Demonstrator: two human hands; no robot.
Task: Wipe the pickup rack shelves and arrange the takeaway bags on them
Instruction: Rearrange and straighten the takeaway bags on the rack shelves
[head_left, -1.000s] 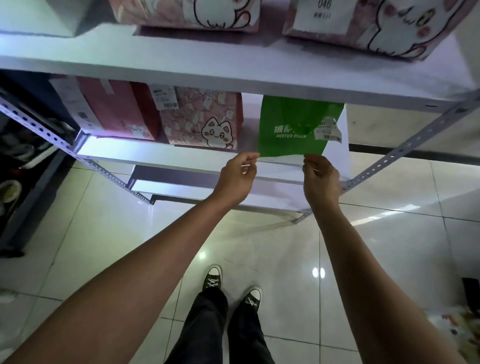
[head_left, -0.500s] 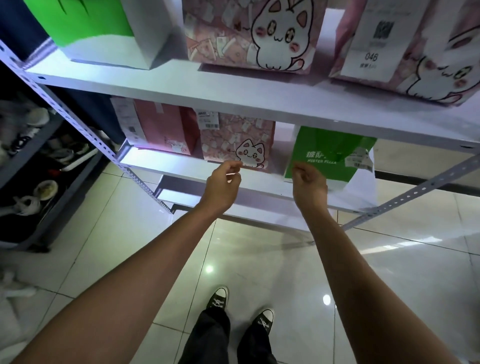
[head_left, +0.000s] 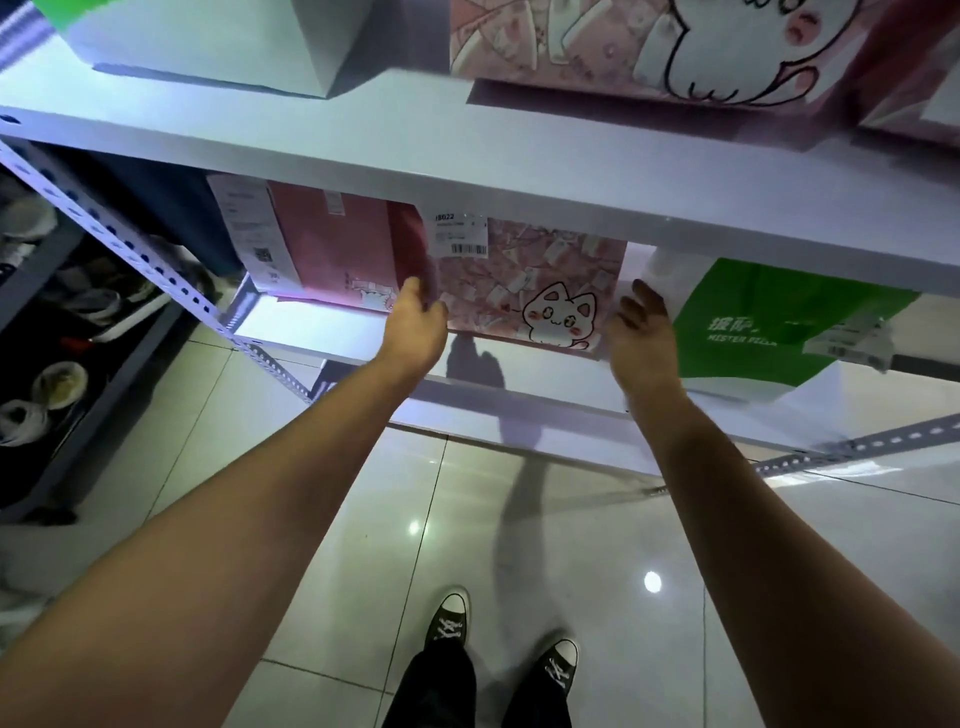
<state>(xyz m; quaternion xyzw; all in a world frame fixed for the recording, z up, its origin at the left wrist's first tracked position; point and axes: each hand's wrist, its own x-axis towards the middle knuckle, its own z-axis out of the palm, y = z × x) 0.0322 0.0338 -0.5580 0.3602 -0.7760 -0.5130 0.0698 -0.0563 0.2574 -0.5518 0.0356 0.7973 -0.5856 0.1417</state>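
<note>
head view | pink paper takeaway bag with a white cartoon cat (head_left: 530, 291) is standing on the white lower rack shelf (head_left: 332, 338) | left hand (head_left: 415, 325) is touching its left edge, fingers loosely apart | right hand (head_left: 641, 332) is reaching its right edge, fingers spread, blurred | green-and-white pizza bag (head_left: 769, 322) is sitting just beside

We note that both hands have left the green bag (head_left: 769, 317) and shifted leftward, left hand (head_left: 415, 325) now at the left edge and right hand (head_left: 641, 332) at the right edge of the pink cat bag (head_left: 524, 291), fingers extended.
</note>
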